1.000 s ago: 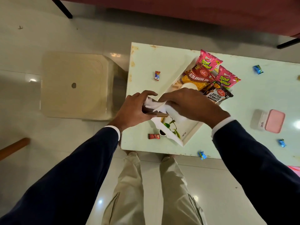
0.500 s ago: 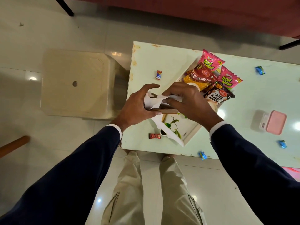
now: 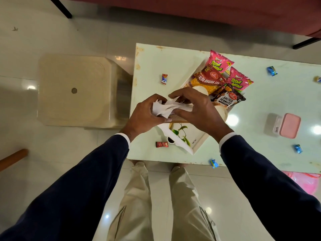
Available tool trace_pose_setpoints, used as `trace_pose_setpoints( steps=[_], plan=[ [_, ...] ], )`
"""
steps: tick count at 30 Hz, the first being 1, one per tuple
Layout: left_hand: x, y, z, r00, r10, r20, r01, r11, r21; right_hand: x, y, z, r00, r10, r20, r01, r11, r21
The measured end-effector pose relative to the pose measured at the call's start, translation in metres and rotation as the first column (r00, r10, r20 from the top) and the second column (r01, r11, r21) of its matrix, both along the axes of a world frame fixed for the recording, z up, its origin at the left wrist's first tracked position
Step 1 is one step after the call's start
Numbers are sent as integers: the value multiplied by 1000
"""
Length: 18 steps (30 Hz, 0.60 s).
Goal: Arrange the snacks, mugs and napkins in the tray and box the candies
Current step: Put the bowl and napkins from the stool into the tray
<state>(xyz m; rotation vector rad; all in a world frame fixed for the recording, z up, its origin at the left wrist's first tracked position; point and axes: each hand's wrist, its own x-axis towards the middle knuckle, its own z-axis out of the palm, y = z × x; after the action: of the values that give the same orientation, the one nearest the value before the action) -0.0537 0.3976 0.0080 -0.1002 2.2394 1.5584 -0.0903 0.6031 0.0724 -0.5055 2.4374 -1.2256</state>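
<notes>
Pinching white paper napkins (image 3: pixel 167 108) with both hands above the near half of the tray (image 3: pixel 199 139): our left hand (image 3: pixel 145 114) has its fingers curled round the crumpled end, our right hand (image 3: pixel 196 108) has thumb and fingertips closed on the other end. Under the napkins we see a brown edge, maybe a holder; can't tell what it is. Tray is white with a green leaf print, sitting slantwise on the pale green table (image 3: pixel 156 63). Far half of the tray holds the snacks: two pink Tedhe Medhe packets (image 3: pixel 219 61), a red Aloo Bhujia Sev packet (image 3: pixel 207 80) and a dark Salted Peanuts packet (image 3: pixel 226 98), overlapping. Cream mugs (image 3: pixel 201 89) sit partly hidden behind our right hand, touching the packets. Candies are loose on the table, none boxed: a red one (image 3: pixel 161 144) just beside the tray's near corner, a blue-and-white one (image 3: pixel 164 78) left of the tray, a blue one (image 3: pixel 214 163) at the near table edge, two more blue ones (image 3: pixel 271 71) well apart on the right. Candy box (image 3: pixel 272 125) stands on the right side of the table with its pink lid (image 3: pixel 289 125) on it. Beige plastic stool (image 3: pixel 74 89) on the floor left of the table.
</notes>
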Motion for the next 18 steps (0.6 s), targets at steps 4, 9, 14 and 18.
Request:
trace_pose_setpoints(
  steps=[4,9,14,18],
  plan=[
    [2,13,-7,997,-16,82,12,999,51,3,31,-7,986,-94,136,97,995,-16],
    [6,37,-18,979,-35,200,17,996,90,23,64,-22,969,-102,224,64,983,171],
    [17,62,-31,977,-111,179,101,993,66,45,83,-39,946,-141,291,86,977,194],
    [25,77,-47,980,-113,162,112,994,16,71,83,-60,987,-116,107,68,924,376]
  ],
)
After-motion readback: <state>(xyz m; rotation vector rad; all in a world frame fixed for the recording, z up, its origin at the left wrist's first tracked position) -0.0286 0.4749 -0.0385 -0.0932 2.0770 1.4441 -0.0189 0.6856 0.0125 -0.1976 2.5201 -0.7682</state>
